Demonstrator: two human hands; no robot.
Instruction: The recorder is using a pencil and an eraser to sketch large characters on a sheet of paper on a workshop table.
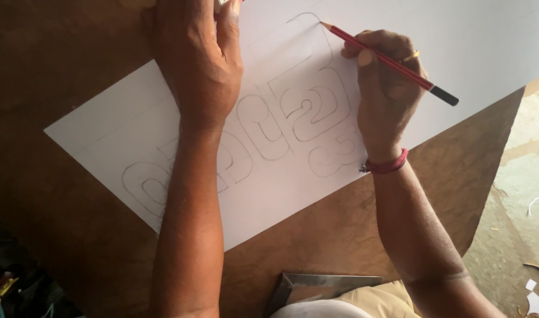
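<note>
A large white sheet [458, 35] lies on a brown wooden board [63, 53], with rounded outline shapes drawn on it in pencil [304, 112]. My right hand [384, 88] grips a red pencil with a black end [393, 62]; its tip touches the sheet at the top of a curved line. A red band circles that wrist. My left hand [198, 59] rests palm down on the sheet, fingers pointing away, and its forearm covers part of the drawn shapes. The fingertips press a small pale object at the top edge, which I cannot identify.
A metal try square [316, 282] lies on the board near my body. The board's right edge [493, 176] drops to a dusty floor with paper scraps [534, 282]. Dark clutter sits at the lower left [10, 288].
</note>
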